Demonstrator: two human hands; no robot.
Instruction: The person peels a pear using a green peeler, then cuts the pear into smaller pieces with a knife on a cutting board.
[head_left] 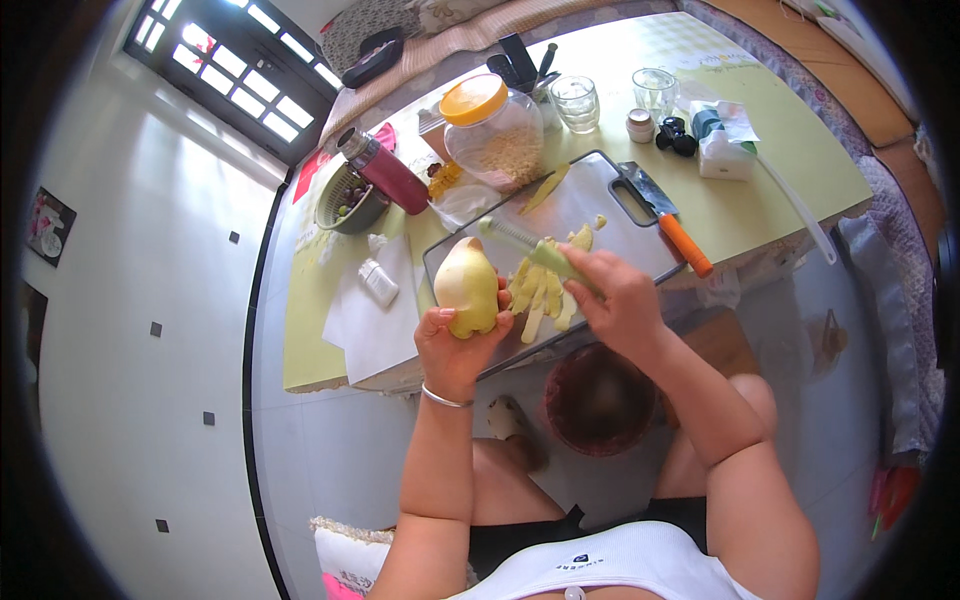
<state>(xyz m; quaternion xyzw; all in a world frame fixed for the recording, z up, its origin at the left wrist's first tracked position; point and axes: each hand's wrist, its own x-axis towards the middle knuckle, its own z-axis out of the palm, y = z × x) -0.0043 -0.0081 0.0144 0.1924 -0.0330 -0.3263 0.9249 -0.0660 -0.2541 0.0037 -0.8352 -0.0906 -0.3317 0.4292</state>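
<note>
My left hand [465, 345] is closed round the lower part of a large yellow-green pear [466, 285], held upright over the near left of the cutting board [640, 255]. Its upper part is pale and peeled, while yellow skin remains lower down. In my right hand [615, 300] is a peeler [545, 253] with a light green handle; its metal blade end points left, just apart from the pear's upper right side. Strips of peel [543, 292] lie in a pile on the board below the peeler. A knife [665, 218] with an orange handle rests across the board's right end.
Behind the board stand a large jar [500, 140] with an orange lid, a maroon flask [385, 172], and glasses [575, 105]. A bowl of fruit [350, 205] sits at the far left. White paper [370, 325] covers the near left. Below the table edge is a dark red bin [602, 400].
</note>
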